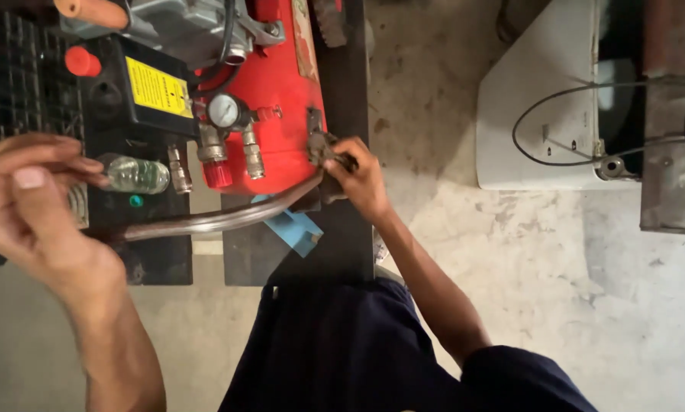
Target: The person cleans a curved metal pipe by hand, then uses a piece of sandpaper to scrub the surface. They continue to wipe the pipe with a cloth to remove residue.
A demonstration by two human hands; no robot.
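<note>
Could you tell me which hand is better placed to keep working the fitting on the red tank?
Likely the right hand: it already grips the metal fitting on the red tank. The left hand is off by the hose.

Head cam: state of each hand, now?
Left hand: fingers curled at the clear hose end; grip unclear.
Right hand: closed on the metal fitting.

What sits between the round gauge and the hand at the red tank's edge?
In the head view, bare red tank wall lies between the pressure gauge and the right hand.
</note>
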